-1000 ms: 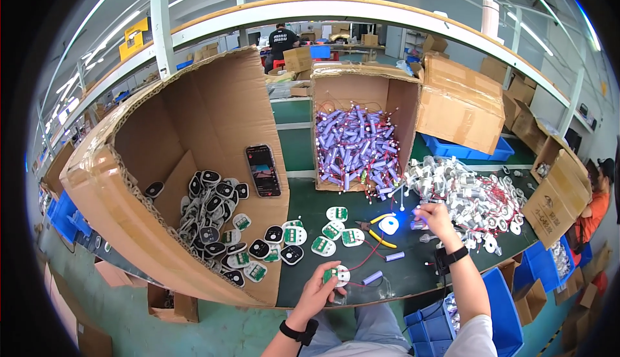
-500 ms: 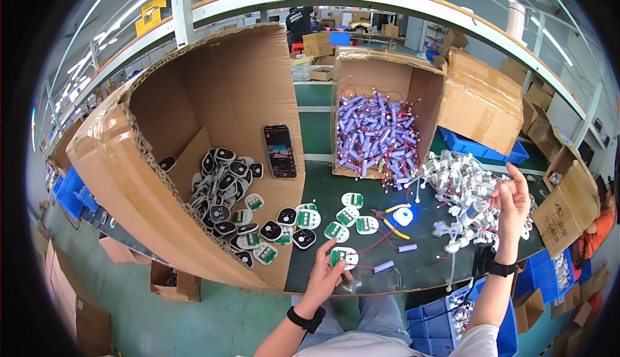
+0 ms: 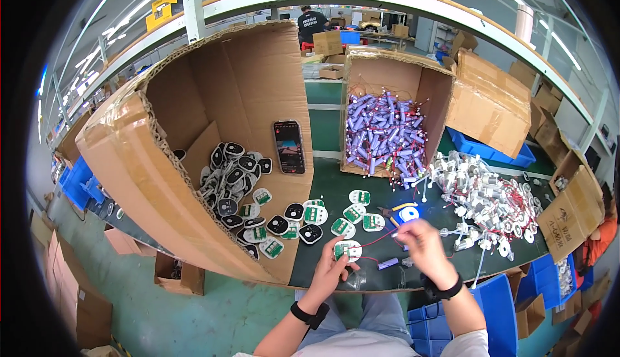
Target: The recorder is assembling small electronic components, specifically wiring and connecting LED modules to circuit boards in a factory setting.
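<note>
My left hand (image 3: 328, 272) is closed on the edge of a white rounded plastic cover with a green circuit board (image 3: 347, 251), close to the table's front edge. Red wires run right from the board, and a purple cylindrical battery (image 3: 387, 263) lies beside it. My right hand (image 3: 423, 246) is pinched over the wires, just right of the board. Something small and whitish shows at its fingertips, too blurred to name. Yellow-handled pliers (image 3: 387, 214) and a white round piece by a blue glow (image 3: 408, 214) lie beyond that hand, partly covered by it.
A large carton (image 3: 113, 144) at left holds black-and-white covers and a phone (image 3: 288, 147). Purple wired batteries (image 3: 384, 131) fill another carton. White motor-like parts (image 3: 484, 192) are heaped at right. More board-fitted covers (image 3: 342, 227) lie mid-table. Blue bins (image 3: 497, 308) stand below.
My right hand has come down and left from above the white heap to the wires near the board. My left hand still holds the board-fitted cover. The view has shifted slightly.
</note>
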A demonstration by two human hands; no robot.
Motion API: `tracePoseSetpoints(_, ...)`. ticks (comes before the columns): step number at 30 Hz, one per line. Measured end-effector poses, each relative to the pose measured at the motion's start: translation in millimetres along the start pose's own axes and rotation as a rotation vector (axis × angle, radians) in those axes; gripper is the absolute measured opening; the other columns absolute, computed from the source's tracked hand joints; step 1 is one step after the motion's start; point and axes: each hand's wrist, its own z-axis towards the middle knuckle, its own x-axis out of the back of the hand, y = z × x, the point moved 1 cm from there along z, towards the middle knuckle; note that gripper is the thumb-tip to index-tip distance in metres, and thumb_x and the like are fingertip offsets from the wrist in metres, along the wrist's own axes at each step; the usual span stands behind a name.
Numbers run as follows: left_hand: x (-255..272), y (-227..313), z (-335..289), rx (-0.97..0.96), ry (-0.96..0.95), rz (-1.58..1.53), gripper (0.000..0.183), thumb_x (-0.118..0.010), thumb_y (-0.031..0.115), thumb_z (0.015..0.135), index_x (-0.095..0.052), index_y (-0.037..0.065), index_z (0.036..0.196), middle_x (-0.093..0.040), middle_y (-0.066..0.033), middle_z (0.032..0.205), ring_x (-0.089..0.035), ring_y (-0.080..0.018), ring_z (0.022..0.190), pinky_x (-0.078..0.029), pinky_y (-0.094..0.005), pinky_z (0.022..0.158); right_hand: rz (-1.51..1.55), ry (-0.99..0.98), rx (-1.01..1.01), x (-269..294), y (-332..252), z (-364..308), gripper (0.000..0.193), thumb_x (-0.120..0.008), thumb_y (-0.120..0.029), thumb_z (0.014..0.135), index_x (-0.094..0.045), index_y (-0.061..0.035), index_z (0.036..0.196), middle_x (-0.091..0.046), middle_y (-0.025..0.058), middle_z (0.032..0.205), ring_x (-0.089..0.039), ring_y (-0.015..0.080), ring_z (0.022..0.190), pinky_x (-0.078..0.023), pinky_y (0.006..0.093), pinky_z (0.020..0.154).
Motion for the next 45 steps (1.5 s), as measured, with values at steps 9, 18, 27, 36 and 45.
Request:
tracePoseSetpoints(9, 2, -11, 4, -0.002, -0.065, -0.081, 0.033, -0.041, 0.008, 0.096, -0.031, 0.003, 0.127, -0.053, -0.0114, 0.111, -0.062, -0.0166, 0.086, -0.046, -0.0222, 0.056, -0.179, -0.106, 0.206, -68, -22, -11, 0.013, -0.066, -0.003, 0.069, -0.059, -0.0049, 0.079, -0.054, 0.0072, 0.081, -0.059, 0.026, 0.076, -0.049, 0.0351, 0.062)
tracePoseSetpoints(18, 4, -13, 5, 0.036, -0.036, -0.123, 0.028, -0.043, 0.008, 0.095, -0.035, 0.004, 0.121, -0.055, -0.0075, 0.105, -0.058, -0.012, 0.08, -0.046, -0.023, 0.063, -0.31, -0.123, 0.241, -76, -22, -10, 0.019, -0.069, -0.007, 0.062, -0.057, -0.0059, 0.077, -0.052, 0.0062, 0.076, -0.057, 0.0251, 0.07, -0.045, 0.0355, 0.058)
tracePoseSetpoints(27, 4, -11, 4, 0.067, -0.073, -0.067, 0.025, -0.043, 0.009, 0.095, -0.039, 0.003, 0.118, -0.056, -0.0066, 0.099, -0.054, -0.0096, 0.072, -0.047, -0.0232, 0.064, -0.367, -0.139, 0.282, -79, -21, -11, 0.017, -0.068, -0.007, 0.062, -0.056, -0.0066, 0.075, -0.052, 0.0052, 0.074, -0.058, 0.0233, 0.068, -0.043, 0.0352, 0.056)
tracePoseSetpoints(36, -1, -11, 3, 0.007, 0.03, 0.145, 0.015, -0.044, 0.008, 0.094, -0.044, 0.0, 0.107, -0.057, -0.0084, 0.093, -0.058, -0.0117, 0.067, -0.048, -0.0242, 0.056, -0.365, -0.124, 0.289, -82, -26, -13, 0.016, -0.066, -0.005, 0.06, -0.055, -0.0066, 0.071, -0.051, 0.0053, 0.07, -0.057, 0.023, 0.065, -0.043, 0.035, 0.055)
tracePoseSetpoints(45, 0, -10, 0, 0.009, -0.048, 0.087, 0.023, -0.041, 0.011, 0.096, -0.038, -0.002, 0.115, -0.056, -0.0096, 0.101, -0.06, -0.013, 0.082, -0.051, -0.0273, 0.068, -0.35, -0.118, 0.283, -82, -28, -16, 0.021, -0.07, -0.009, 0.056, -0.054, -0.0058, 0.07, -0.05, 0.0059, 0.069, -0.056, 0.0236, 0.062, -0.043, 0.0348, 0.054)
